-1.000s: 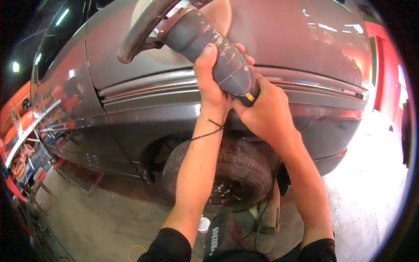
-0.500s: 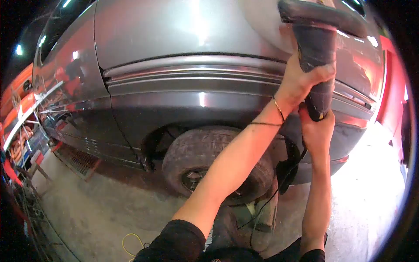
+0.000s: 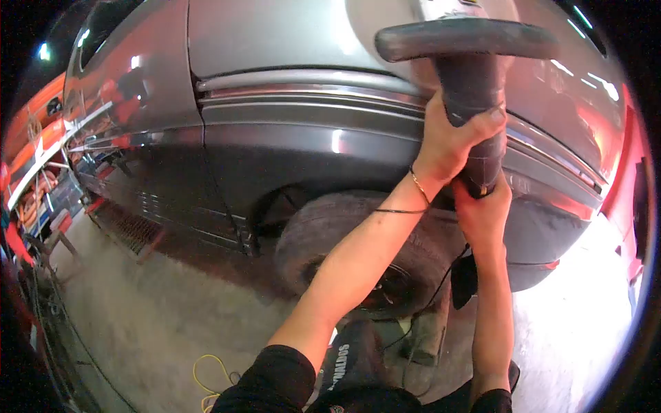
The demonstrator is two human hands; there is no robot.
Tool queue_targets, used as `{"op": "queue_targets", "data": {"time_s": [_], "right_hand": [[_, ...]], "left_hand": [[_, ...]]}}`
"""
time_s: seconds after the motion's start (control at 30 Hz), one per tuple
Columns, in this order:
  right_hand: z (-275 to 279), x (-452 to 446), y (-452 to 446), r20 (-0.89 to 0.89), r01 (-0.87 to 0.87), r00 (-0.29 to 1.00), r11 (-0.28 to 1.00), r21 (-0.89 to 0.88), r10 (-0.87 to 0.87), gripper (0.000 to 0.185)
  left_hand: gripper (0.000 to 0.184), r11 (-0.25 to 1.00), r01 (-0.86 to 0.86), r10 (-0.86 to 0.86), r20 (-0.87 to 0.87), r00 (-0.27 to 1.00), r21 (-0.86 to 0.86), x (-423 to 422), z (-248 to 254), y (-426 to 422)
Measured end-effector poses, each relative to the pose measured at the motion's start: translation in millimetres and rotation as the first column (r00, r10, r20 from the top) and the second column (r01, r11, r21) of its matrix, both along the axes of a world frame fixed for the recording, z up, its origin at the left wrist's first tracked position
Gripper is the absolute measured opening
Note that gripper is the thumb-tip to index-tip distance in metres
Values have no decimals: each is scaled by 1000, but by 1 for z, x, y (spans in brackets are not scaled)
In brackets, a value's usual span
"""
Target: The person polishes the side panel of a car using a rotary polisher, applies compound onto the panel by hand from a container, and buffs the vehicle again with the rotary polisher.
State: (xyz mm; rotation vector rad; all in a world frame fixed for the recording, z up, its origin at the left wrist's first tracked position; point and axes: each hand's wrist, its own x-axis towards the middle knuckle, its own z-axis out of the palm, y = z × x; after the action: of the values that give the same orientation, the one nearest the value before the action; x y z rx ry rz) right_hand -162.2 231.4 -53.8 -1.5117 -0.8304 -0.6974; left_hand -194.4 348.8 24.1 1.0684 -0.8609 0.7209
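Left hand (image 3: 447, 141) grips polisher (image 3: 471, 82) mid-body, upper right of frame; right hand (image 3: 485, 213) holds its lower end. Pale round pad (image 3: 365, 24) on gray car panel (image 3: 275, 34), top of frame. Trim strip (image 3: 296, 77) runs below the pad. Tire (image 3: 320, 224) lower center, black cord (image 3: 451, 270) lower right of center, yellow cable (image 3: 195, 368) on concrete floor (image 3: 158, 310), lower left.
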Motion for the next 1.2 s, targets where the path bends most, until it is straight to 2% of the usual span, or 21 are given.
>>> {"op": "queue_targets", "data": {"time_s": [0.03,0.07,0.17,0.2,0.23,0.3,0.37,0.43,0.53,0.57,0.63,0.67,0.73,0.83,0.87,0.9,0.93,1.03,1.1,1.17,1.2], "right_hand": [[3,-3,10,43,19,999,1000,-8,-19,47],[7,-6,20,87,39,996,999,-14,-38,48],[23,-22,49,114,28,993,997,-66,-20,51],[26,-24,58,144,37,989,995,-98,-22,48],[31,-28,67,155,31,988,992,-118,-12,47],[39,-40,77,174,60,984,977,-203,-24,49],[35,-35,85,226,114,973,959,-259,-54,54],[30,-33,80,245,144,966,957,-251,-81,51],[17,-31,54,104,61,994,942,-329,-28,69],[9,-28,41,101,60,994,940,-335,-28,69],[-12,-22,10,29,11,1000,985,-171,-7,59],[-24,-18,-5,-47,-42,998,992,-115,36,53],[-53,-5,-36,-156,-97,983,995,-12,94,41],[-104,23,-74,-355,-50,930,989,137,97,31],[-108,16,-77,-357,-63,928,990,128,105,31],[-108,8,-80,-459,-14,885,990,137,76,31],[-112,-1,-82,-555,37,830,989,140,48,30],[-145,-18,-72,-528,47,849,992,113,20,34],[-159,-36,-59,-477,-75,873,994,82,105,38],[-147,-65,-41,-365,-141,923,990,-24,123,39],[-143,-75,-33,-405,-179,904,982,-64,138,40]], "left_hand": [[41,1000,-2,2,-3,1000,-9,-8,4,8],[38,995,-96,94,90,992,13,-3,2,21],[39,993,-116,118,70,991,-28,-22,7,52],[46,980,-189,193,71,979,-60,-20,6,63],[60,984,-174,174,-23,985,-39,-21,4,77],[72,982,-172,170,-31,985,-73,-27,1,97],[78,963,-239,241,4,970,-128,-36,-6,105],[79,973,-169,171,-1,985,-159,-34,-15,98],[76,973,-186,176,-79,981,-135,-25,-31,76],[68,978,-192,187,-63,980,-85,-19,-34,63],[50,984,-168,160,-125,979,-59,-12,-44,20],[43,985,-167,163,-90,982,-39,-2,-47,2],[48,996,-68,64,-63,996,-62,8,-49,-39],[76,984,-172,175,-75,982,43,21,-55,-76],[78,993,-103,108,-110,988,54,23,-60,-81],[79,998,-34,42,-145,989,61,21,-65,-83],[79,997,-47,55,-146,988,53,18,-74,-82],[82,991,-114,123,-157,980,67,3,-100,-72],[84,978,-209,204,-209,956,-2,-20,-121,-55],[82,966,-256,243,-253,936,-21,-43,-142,-32],[81,956,-292,269,-300,915,-34,-56,-150,-21]]}}
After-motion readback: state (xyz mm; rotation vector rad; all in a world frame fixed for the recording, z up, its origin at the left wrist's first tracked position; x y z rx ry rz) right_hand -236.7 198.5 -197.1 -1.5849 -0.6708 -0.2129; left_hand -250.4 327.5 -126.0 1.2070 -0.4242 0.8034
